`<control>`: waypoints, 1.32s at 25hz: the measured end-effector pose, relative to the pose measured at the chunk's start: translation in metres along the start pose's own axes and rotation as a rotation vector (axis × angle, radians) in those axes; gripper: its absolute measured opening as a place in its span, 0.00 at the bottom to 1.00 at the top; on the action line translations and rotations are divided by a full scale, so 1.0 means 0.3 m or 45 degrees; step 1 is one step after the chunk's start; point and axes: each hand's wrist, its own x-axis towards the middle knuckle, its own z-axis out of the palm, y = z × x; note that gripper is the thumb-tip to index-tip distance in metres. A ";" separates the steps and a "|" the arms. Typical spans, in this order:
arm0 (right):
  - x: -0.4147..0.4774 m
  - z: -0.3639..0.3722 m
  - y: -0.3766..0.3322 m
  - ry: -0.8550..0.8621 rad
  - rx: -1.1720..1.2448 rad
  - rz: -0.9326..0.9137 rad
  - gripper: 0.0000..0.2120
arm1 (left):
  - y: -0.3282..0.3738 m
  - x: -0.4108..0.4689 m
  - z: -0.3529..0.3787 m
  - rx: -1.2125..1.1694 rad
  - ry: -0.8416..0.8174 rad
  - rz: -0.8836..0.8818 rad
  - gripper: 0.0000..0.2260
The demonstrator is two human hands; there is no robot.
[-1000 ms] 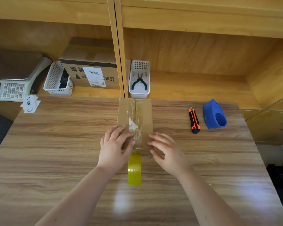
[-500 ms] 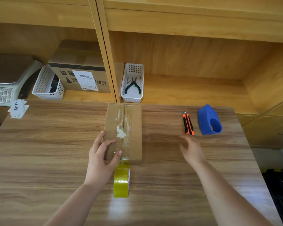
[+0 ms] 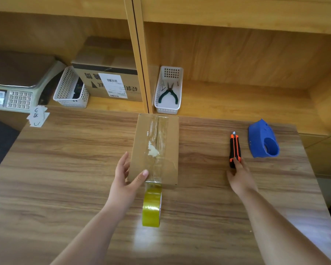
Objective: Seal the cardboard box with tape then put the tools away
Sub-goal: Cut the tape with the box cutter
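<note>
A small cardboard box [image 3: 167, 134] lies in the middle of the wooden table [image 3: 65, 169], with clear tape along its top seam. My left hand [image 3: 124, 184] grips its near-left corner, thumb on top. A yellow-green tape roll [image 3: 151, 207] stands on edge just in front of the box, joined to it by a strip of tape. To the right, an orange and black utility knife [image 3: 235, 146] lies on the table. My right hand [image 3: 241, 178] has its fingers closed around the knife's near end. A blue tape dispenser [image 3: 263, 140] sits right of the knife.
On the shelf behind the table a white basket [image 3: 168, 110] holds green-handled pliers [image 3: 168, 94]. A second white basket [image 3: 65, 92], a large labelled carton [image 3: 107, 81] and a weighing scale [image 3: 17, 92] stand at the back left. Paper notes [image 3: 37, 116] lie at the table's far-left corner.
My right hand left the box, moved right and took hold of the knife's near end. My left hand shifted from the top of the box to its near-left corner.
</note>
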 end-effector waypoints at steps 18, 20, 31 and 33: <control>-0.215 0.036 -0.106 -0.364 1.752 0.658 0.08 | -0.095 -0.218 0.060 -0.003 -0.062 -0.528 0.17; -0.308 -0.019 -0.130 -0.461 1.912 0.481 0.08 | -0.095 -0.225 0.062 0.001 -0.002 -0.518 0.12; -0.612 -0.097 -0.308 -0.495 1.387 -0.129 0.07 | -0.058 -0.266 0.024 -0.079 -0.033 -0.523 0.11; -0.631 -0.081 -0.318 -0.421 1.325 -0.102 0.08 | -0.052 -0.269 0.018 -0.075 -0.053 -0.532 0.12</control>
